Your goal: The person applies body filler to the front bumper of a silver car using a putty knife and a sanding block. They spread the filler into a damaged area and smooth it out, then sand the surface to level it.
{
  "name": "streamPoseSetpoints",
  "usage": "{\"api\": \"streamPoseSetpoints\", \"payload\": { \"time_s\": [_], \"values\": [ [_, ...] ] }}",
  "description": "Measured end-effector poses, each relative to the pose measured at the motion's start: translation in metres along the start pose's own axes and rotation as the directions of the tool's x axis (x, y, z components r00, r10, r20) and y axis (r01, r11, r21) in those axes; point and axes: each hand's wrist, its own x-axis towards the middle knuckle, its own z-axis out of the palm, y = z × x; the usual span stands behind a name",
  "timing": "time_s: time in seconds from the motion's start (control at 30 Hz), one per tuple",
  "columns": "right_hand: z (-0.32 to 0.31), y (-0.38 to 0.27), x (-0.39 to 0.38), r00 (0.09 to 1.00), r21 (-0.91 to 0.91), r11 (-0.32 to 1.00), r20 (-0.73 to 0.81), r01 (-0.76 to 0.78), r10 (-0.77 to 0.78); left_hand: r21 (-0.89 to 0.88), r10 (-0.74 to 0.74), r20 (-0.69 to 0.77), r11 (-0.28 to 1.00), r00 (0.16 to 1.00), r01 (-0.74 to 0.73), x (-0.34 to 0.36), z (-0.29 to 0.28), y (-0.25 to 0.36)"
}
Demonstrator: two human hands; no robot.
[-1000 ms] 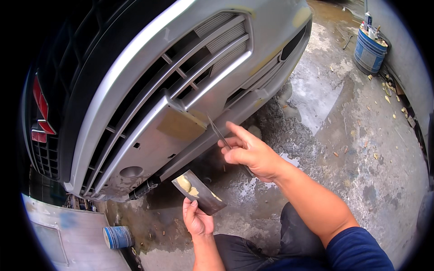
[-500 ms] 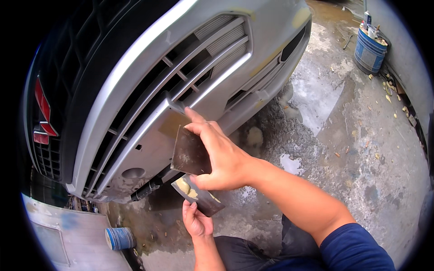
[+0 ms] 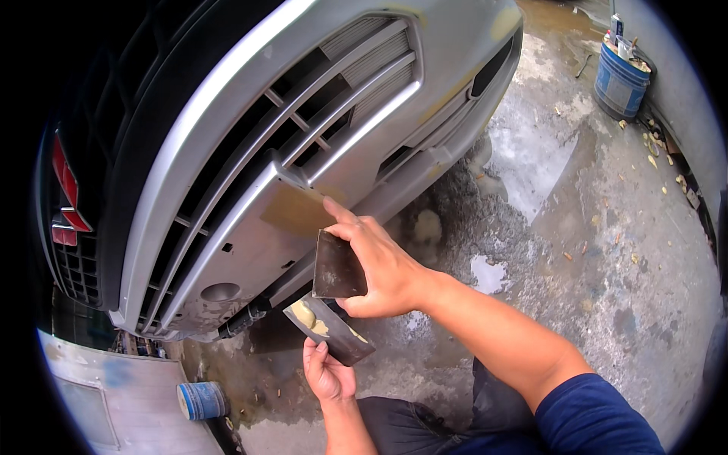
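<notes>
My right hand point(image 3: 383, 265) grips a dark, square putty spreader point(image 3: 337, 267) between thumb and fingers, its index finger stretched toward the silver car bumper point(image 3: 250, 220). A flat tan filler patch point(image 3: 296, 210) lies on the bumper just beyond that fingertip. Lower down, my left hand point(image 3: 328, 373) pinches the edge of a dark flat plate point(image 3: 345, 337). Pale yellow putty point(image 3: 309, 318) sits in a lump on the plate's upper left part, with a thin streak at its right edge. The spreader is above the plate; whether the two touch, I cannot tell.
A blue bucket point(image 3: 620, 87) full of odds and ends stands by the wall at far right, with yellowish scraps beside it. Another blue bucket point(image 3: 202, 400) is at lower left near a pale panel point(image 3: 114, 379). The concrete floor point(image 3: 607, 288) has wet patches.
My right hand has drawn the spreader back, right and slightly down, away from the bumper, uncovering more of the tan patch. The left hand and plate have barely shifted.
</notes>
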Motion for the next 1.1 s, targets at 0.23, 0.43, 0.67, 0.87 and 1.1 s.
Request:
{"api": "streamPoseSetpoints", "payload": {
  "time_s": [0.23,0.43,0.67,0.87,1.1],
  "values": [
    [0.002,0.011,-0.012,0.999,0.007,0.999,0.02,-0.049,0.049,0.048,0.003,-0.039,0.999,0.999,-0.001,0.0,0.009,0.001],
    [-0.004,0.018,-0.028,0.977,-0.011,0.981,0.095,-0.191,0.191,0.042,-0.007,-0.036,0.999,0.999,0.008,-0.001,0.012,0.0],
    [-0.026,0.008,-0.053,0.921,-0.131,0.921,0.086,-0.368,0.38,0.059,0.069,0.016,0.996,0.997,-0.07,0.0,-0.004,0.0],
    [-0.047,-0.027,-0.07,0.827,-0.367,0.813,0.17,-0.452,0.536,0.116,0.206,-0.042,0.973,0.978,-0.2,-0.004,0.015,-0.005],
    [-0.016,-0.053,-0.074,0.93,-0.518,0.85,0.257,-0.098,0.264,0.205,0.28,-0.088,0.944,0.956,-0.258,-0.016,0.026,-0.007]
  ]
}}
